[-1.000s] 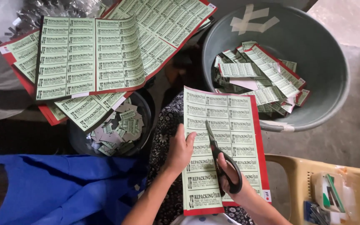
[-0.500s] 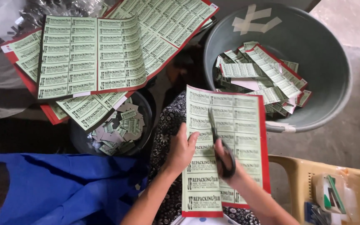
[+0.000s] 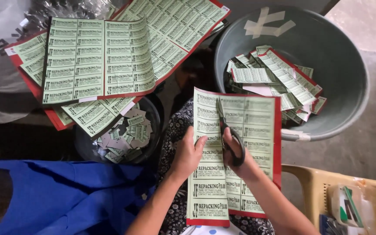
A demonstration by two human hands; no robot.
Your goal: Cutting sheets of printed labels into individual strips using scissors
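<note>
Grey concrete floor lies under my lap at lower centre of the frame, where my left hand (image 3: 188, 156) pinches the label sheet (image 3: 236, 152) beside my right hand (image 3: 238, 159), clamped on black scissors (image 3: 227, 130) whose blades point up the sheet's long axis.

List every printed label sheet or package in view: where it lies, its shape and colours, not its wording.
Label sheet: held by left hand, cut with scissors in right hand; green rectangles, red border.
Stacked sheets: upper left, same colours.
Cut strips: in grey tub.
Small clippings: in dark bowl.
</note>
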